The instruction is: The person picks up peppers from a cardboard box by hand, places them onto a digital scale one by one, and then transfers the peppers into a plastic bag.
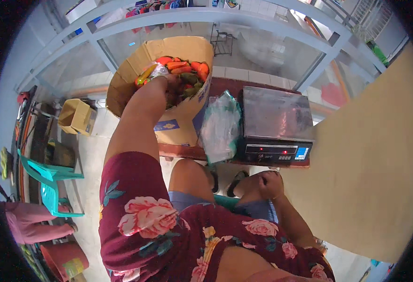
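Observation:
A tall open cardboard box (180, 129) holds red, orange and green peppers (183, 69). My left arm reaches over the near rim, and my left hand (171, 83) is down among the peppers, its fingers hidden in shadow. Just beyond that hand lies a crumpled clear plastic bag (159, 70) on the peppers. Resting on my knee is my right hand (271, 184), fingers curled closed with nothing visible in them. Beside the box lies a stack of clear plastic bags (220, 129), next to a flat-topped digital scale (278, 115) with small red lights.
Box and scale stand on a dark red low table (180, 151). A glass and metal-framed barrier (216, 16) runs behind it. A large tan board (366, 174) is on the right. At left are a small cardboard box (77, 116), a green plastic chair (49, 199) and a red bucket (58, 256).

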Motion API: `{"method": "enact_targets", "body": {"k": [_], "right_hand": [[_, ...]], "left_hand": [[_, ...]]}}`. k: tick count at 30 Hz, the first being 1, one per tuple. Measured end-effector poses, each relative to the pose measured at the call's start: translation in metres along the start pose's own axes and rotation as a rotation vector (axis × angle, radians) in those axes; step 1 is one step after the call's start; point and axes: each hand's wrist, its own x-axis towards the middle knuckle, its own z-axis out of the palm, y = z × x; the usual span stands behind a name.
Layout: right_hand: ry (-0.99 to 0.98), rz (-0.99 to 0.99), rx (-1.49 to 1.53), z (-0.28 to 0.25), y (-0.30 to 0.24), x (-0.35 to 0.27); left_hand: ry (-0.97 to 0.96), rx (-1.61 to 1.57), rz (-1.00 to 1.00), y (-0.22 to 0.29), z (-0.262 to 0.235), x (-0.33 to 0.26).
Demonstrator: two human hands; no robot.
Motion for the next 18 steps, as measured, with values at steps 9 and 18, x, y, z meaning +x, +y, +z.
{"method": "enact_targets", "body": {"k": [9,18], "right_hand": [[0.035,0.018,0.064,0.01,0.006,-0.003],[0.002,0.026,0.071,0.004,0.002,-0.002]], "left_hand": [[0.748,-0.518,-0.064,0.006,-0.064,-0.047],[0.883,-0.111,0.615,0.253,-0.053,-0.087]]}}
